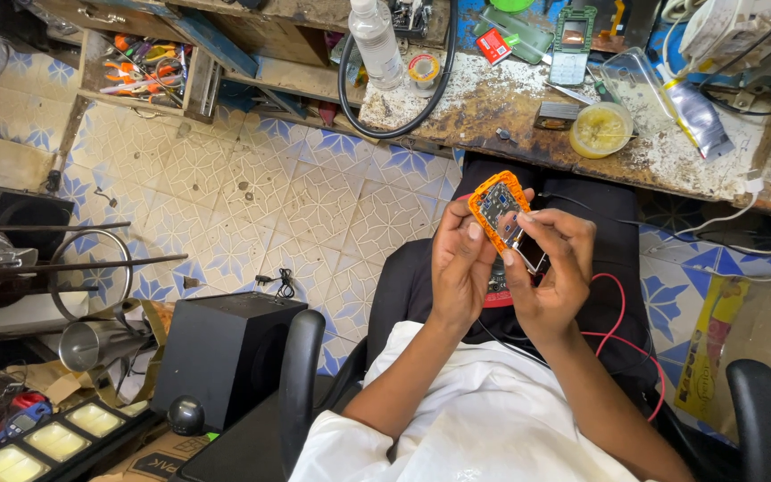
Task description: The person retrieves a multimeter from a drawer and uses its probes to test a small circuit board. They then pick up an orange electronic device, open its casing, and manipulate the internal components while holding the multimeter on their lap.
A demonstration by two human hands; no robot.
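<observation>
An opened small phone with an orange frame (496, 206) and bare circuit board is held over my lap. My left hand (460, 268) grips its left side, thumb on the orange edge. My right hand (553, 268) holds its lower right part, fingers curled over a dark piece at the bottom. A red wire (619, 314) loops across my dark trousers beside the right hand. I sit in a black chair with armrests (300, 357).
A worn workbench (510, 98) lies ahead with a clear bottle (375, 40), a black cable loop, a tape roll, a yellow round tub (601, 129) and phone parts. A black speaker box (225, 353) stands on the tiled floor at left, with tools in a drawer (140, 67).
</observation>
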